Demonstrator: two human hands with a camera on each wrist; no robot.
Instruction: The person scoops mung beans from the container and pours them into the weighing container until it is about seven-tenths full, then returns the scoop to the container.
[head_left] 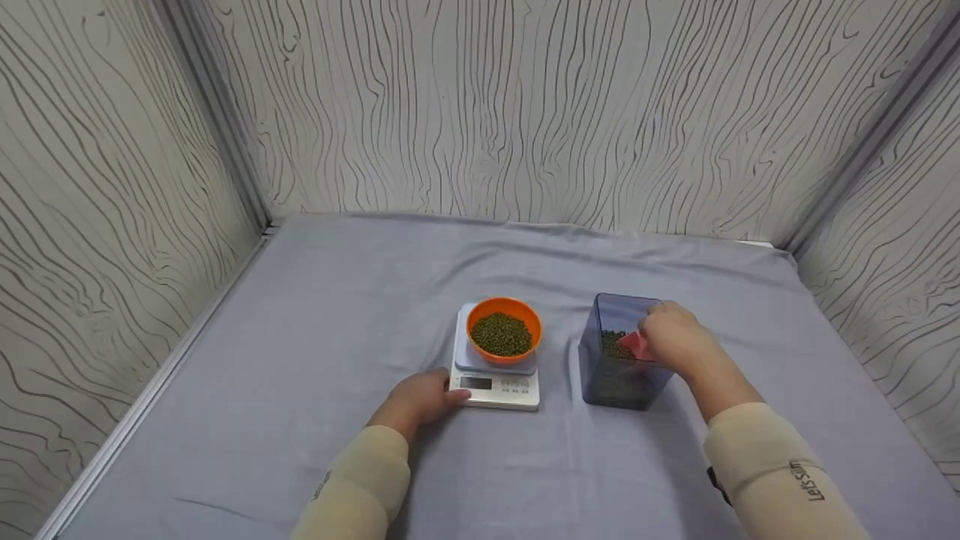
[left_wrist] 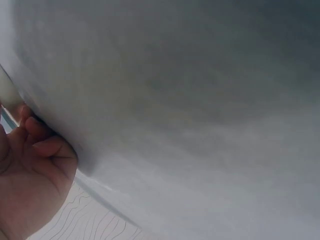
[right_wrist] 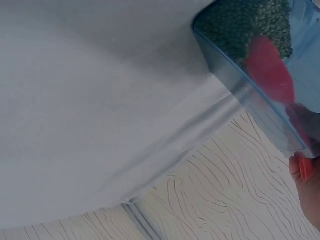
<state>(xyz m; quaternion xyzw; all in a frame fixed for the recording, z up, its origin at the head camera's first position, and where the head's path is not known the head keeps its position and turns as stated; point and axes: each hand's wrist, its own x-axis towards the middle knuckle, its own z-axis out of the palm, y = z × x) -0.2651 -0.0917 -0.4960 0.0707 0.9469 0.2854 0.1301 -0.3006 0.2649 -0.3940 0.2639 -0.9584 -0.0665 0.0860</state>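
Observation:
A white kitchen scale [head_left: 517, 400] lies on the cloth, bearing an orange bowl [head_left: 501, 304] with green mung beans [head_left: 501, 334] in it. My left hand [head_left: 424, 396] grips the scale's front left corner, thumb on top beside the display and fingers at the side. In the left wrist view those fingers [left_wrist: 50, 145] look curled. To the right stands a clear bluish container [head_left: 619, 386], partly filled with mung beans. My right hand [head_left: 675, 341] is over its right rim, holding a red scoop [right_wrist: 271, 70] by the handle. The scoop's blade reaches into the beans.
A light grey-blue cloth [head_left: 315, 322] with some folds covers the table. Pale panels with wavy dark lines [head_left: 480, 112] stand behind and at both sides. The container's tall walls rise around the scoop.

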